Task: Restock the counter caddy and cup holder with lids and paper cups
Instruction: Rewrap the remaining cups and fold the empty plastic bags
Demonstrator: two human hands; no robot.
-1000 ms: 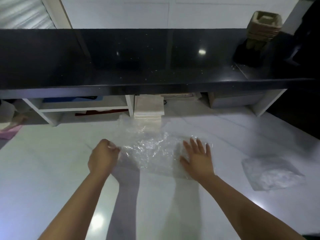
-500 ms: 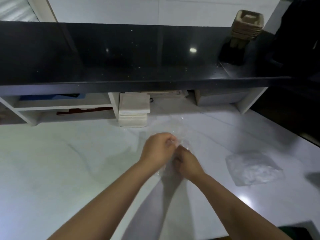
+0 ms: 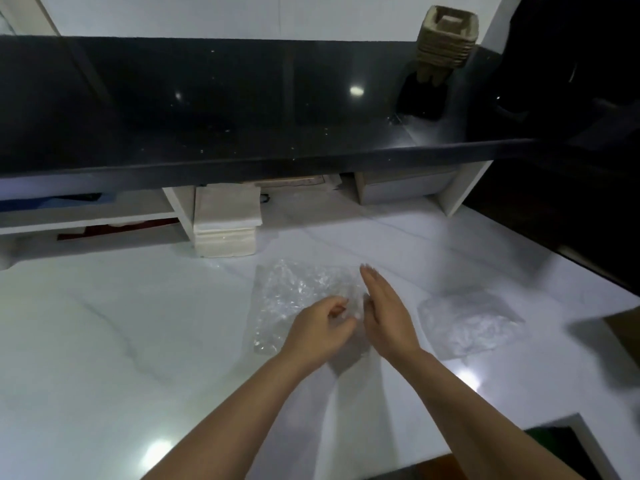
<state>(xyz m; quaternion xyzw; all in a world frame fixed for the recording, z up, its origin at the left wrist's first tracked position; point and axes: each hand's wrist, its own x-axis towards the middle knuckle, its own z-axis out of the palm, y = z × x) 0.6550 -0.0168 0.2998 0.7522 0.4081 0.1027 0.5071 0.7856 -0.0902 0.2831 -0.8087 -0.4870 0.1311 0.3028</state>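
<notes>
Both hands work at a crumpled clear plastic bag [image 3: 294,299] lying flat on the white tabletop [image 3: 138,341]. The left hand [image 3: 320,329] has its fingers curled and seems to pinch the bag's near right edge, though the thin film is hard to make out against the fingers. The right hand [image 3: 384,313] is held edge-on with straight fingers just beside the left, touching or nearly touching the bag's right side and holding nothing. Most of the bag spreads ahead and to the left of the left hand. A second plastic bag [image 3: 467,323] lies to the right of the right hand, apart from it. Beyond both hands a stack of napkins [image 3: 227,225] stands under a dark shelf [image 3: 242,109], and a stack of pulp cup trays [image 3: 445,36] sits far ahead to the right on that shelf. No cups or lids show. The bag looks very light, limp and slippery, likely to slide or cling, so it is best taken at an edge or corner with a fingertip pinch while the other hand flattens it.
</notes>
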